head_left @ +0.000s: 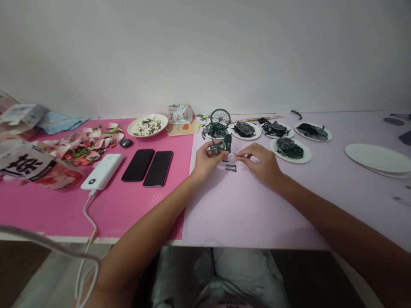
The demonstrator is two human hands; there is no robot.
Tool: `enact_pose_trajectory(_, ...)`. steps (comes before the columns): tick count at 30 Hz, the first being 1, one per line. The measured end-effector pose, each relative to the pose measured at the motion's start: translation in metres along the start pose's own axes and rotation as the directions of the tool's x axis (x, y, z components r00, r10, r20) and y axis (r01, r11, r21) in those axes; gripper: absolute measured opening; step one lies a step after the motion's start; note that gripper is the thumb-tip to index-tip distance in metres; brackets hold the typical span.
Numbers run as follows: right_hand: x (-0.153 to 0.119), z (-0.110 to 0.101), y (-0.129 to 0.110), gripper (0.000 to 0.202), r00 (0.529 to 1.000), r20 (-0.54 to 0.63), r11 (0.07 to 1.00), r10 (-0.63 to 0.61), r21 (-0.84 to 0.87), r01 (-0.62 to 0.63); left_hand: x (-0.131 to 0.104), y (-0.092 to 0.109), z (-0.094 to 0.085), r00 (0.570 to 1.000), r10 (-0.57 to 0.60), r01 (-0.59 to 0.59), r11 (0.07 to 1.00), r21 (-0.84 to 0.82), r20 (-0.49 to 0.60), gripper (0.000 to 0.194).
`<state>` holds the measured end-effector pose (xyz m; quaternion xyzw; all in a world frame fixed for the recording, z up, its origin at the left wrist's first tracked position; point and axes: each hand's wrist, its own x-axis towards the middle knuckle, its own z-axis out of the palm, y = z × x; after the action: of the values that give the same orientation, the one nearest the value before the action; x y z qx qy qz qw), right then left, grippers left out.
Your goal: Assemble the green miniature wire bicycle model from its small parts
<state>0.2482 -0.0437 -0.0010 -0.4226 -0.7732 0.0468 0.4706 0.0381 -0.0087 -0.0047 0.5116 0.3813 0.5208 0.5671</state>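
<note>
A small dark green model bicycle (221,117) stands upside-down or on end at the middle of the table, one spoked wheel raised. My left hand (207,160) is closed round its lower part. Just to the right, my right hand (258,160) pinches a tiny thin piece (234,154) between thumb and fingertips, close to the bicycle but apart from it. Small dark green parts (231,168) lie on the pale surface below and between my hands.
White plates (298,160) of dark parts stand behind and right; bare plates (377,158) are farther right. On the pink mat (135,214) are two phones (158,169), a white power bank (102,171), petal-like pieces (83,145) and a bowl (147,125).
</note>
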Motion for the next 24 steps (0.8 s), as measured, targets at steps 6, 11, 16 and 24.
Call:
enact_pose_trajectory(6,-0.001,0.0,-0.003,0.017,0.998,-0.052,0.999,-0.031,-0.022,0.03,0.001,-0.008,0.002,1.0,-0.019,0.02,0.999,-0.043,0.012,0.052)
enact_pose_trajectory(11,-0.006,0.004,-0.004,0.013,0.995,-0.103,1.0,-0.001,-0.003,0.0,-0.001,-0.011,0.004,1.0,-0.012,0.013,0.999,-0.04,0.022,0.052)
enact_pose_trajectory(16,-0.009,0.009,-0.001,0.017,0.99,-0.135,0.999,0.029,-0.022,-0.032,-0.001,-0.012,0.006,0.998,-0.006,0.011,0.998,-0.063,0.066,0.053)
enact_pose_trajectory(24,-0.009,0.01,0.001,0.019,0.991,-0.131,0.999,0.02,-0.031,-0.025,-0.002,-0.013,0.007,0.997,-0.011,0.017,0.997,-0.072,0.078,0.056)
